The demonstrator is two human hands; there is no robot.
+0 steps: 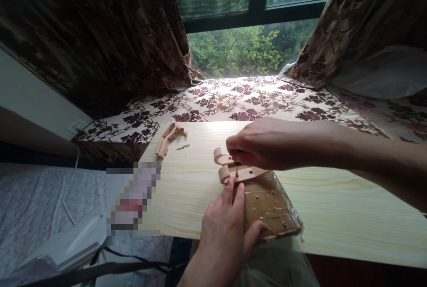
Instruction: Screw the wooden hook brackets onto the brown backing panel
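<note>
A wooden hook (pixel 245 174) with a curled end lies across a brown board wrapped in clear film (pixel 263 198). Beside it, on the far side, a second wooden hook (pixel 219 157) is partly covered by my right hand (pixel 255 142). That hand is closed round a screwdriver (pixel 237 169); its thin shaft points down at a screw hole in the nearer hook, and the handle is mostly hidden. My left hand (pixel 230 220) lies over the board's left side with fingers stretched out, fingertips at the nearer hook and thumb on the board.
More wooden hooks (pixel 170 136) and a few screws (pixel 183 147) lie at the left of the pale wooden table (pixel 190 189). A blurred-out item (pixel 135 198) is at the table's left edge. Behind are a floral-covered sill (pixel 240 100), curtains and a window.
</note>
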